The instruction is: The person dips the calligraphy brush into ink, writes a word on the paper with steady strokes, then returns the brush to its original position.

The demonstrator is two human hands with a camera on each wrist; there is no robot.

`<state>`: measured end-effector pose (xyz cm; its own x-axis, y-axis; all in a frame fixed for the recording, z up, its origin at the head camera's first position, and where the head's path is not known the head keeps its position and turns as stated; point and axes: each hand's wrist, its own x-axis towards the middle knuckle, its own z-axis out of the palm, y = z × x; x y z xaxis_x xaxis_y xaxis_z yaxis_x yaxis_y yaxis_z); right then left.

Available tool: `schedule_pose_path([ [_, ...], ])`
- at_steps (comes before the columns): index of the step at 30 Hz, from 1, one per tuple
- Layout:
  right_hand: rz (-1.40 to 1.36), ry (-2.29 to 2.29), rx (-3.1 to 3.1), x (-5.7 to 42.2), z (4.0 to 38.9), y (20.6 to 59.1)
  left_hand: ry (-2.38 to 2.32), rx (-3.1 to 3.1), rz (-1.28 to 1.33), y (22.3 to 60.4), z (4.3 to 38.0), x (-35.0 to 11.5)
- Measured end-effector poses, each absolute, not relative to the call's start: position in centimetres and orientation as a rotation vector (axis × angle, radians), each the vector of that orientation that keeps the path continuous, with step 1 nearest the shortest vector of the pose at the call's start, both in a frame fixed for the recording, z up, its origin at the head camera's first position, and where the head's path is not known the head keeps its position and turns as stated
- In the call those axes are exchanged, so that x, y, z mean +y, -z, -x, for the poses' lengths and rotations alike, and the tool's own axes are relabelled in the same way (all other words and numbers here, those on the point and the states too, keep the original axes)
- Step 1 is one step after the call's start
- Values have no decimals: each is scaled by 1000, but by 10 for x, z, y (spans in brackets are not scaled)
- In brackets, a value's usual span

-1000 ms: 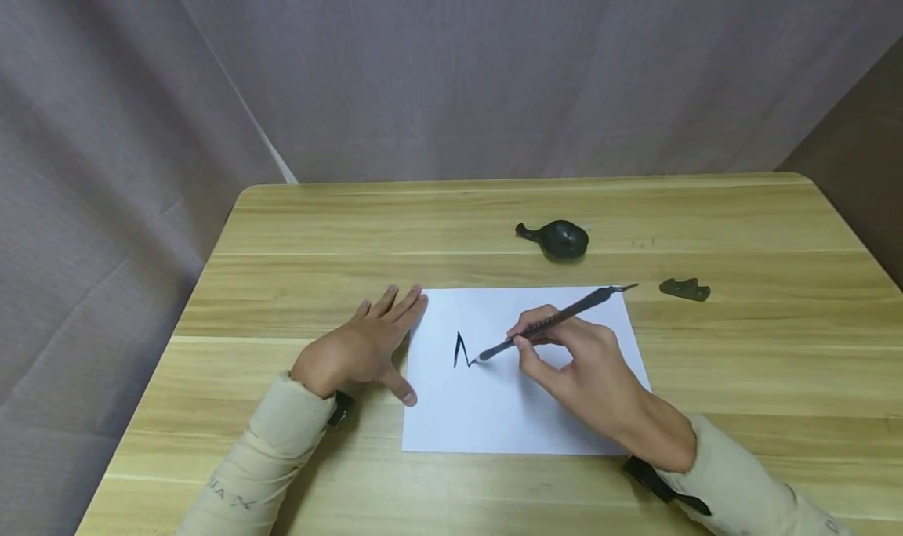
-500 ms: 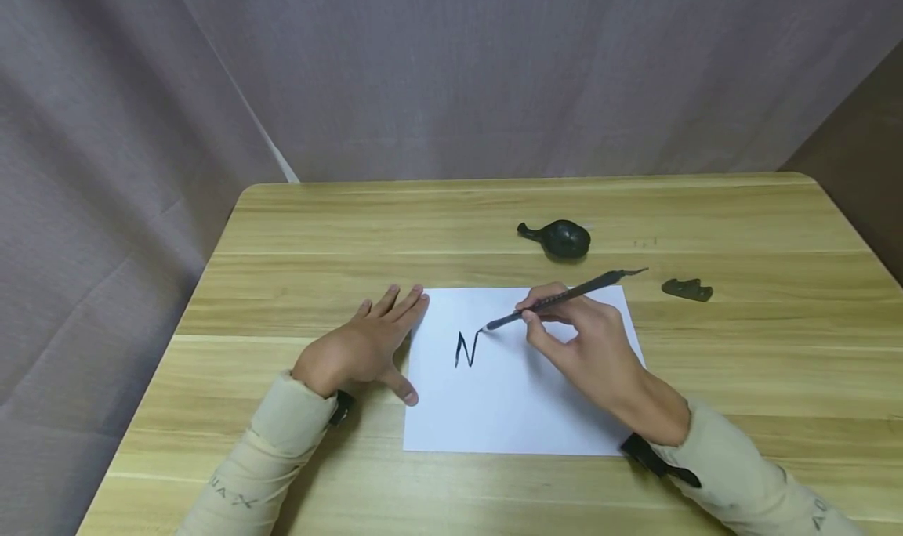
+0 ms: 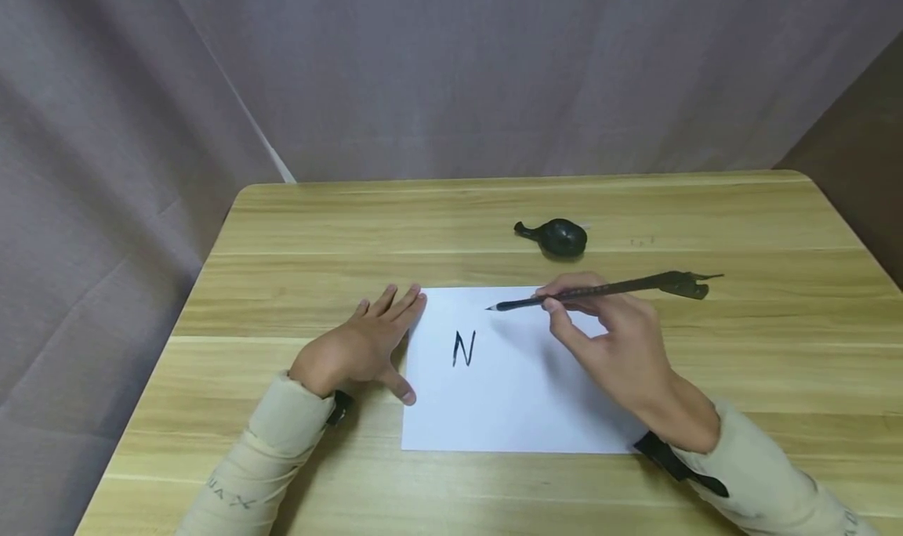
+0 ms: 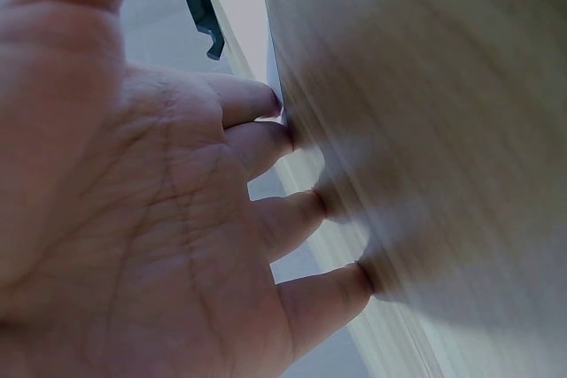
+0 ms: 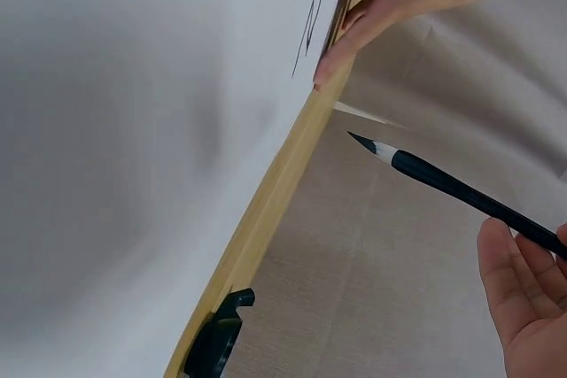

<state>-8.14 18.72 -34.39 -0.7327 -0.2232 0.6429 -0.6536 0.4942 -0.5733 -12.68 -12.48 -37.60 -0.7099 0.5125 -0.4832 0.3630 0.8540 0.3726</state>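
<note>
My right hand (image 3: 624,352) pinches a calligraphy brush (image 3: 621,287) between thumb and fingers, its dark tip pointing left. In the right wrist view the brush (image 5: 461,190) has a pale band above the black tip, which is raised off the white paper (image 3: 451,422). A black letter N (image 3: 463,349) stands on the left part of the sheet. My left hand (image 3: 363,348) lies with fingers spread at the paper's left edge, fingertips down, as the left wrist view also shows.
Behind the paper sits a black, spouted, gourd-shaped dish (image 3: 563,238). A small dark brush rest (image 3: 694,291) lies to the right, partly overlapped by the brush's end. Grey curtain (image 3: 451,74) hangs beyond the wooden table (image 3: 339,222).
The N's right-hand upstroke was drawn from bottom to top. My right hand then lifted the brush off the paper and moved slightly right. The left hand stayed in place.
</note>
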Motion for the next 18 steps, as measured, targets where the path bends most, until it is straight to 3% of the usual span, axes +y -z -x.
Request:
schedule_pose_path([
  [18, -700, -1197, -2280, 184, 69, 358, -309, 2442, -650, 375, 128, -126],
])
